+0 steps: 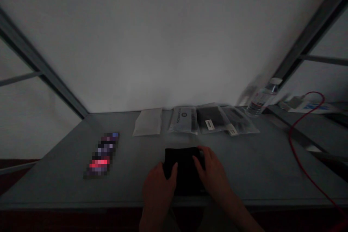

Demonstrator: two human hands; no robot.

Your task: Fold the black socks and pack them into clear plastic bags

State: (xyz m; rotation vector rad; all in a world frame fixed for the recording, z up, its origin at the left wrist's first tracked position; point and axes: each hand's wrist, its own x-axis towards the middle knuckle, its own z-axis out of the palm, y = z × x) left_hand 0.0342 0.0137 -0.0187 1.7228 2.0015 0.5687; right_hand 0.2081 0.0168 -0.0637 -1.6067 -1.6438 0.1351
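Observation:
A flat black item (186, 174), like a pouch or folded cloth, lies at the front edge of the grey table, too dark to make out its kind. My left hand (160, 185) grips its left side, thumb on top and fingers curled round the edge. On the opposite side, my right hand (212, 170) holds the upper right corner, its thumb also on top. Behind it, by the wall, are a white packet (148, 122), a plastic-wrapped packet with printed lettering (183, 120), a clear bag with a black item (213, 119) and another clear bag (240, 121).
A phone-like object (102, 156), pixelated, rests on the left of the table (133, 166). A water bottle (262, 98) stands at the back right corner. The red cable (296, 156) runs down the right side. A white wall (174, 43) closes off the back.

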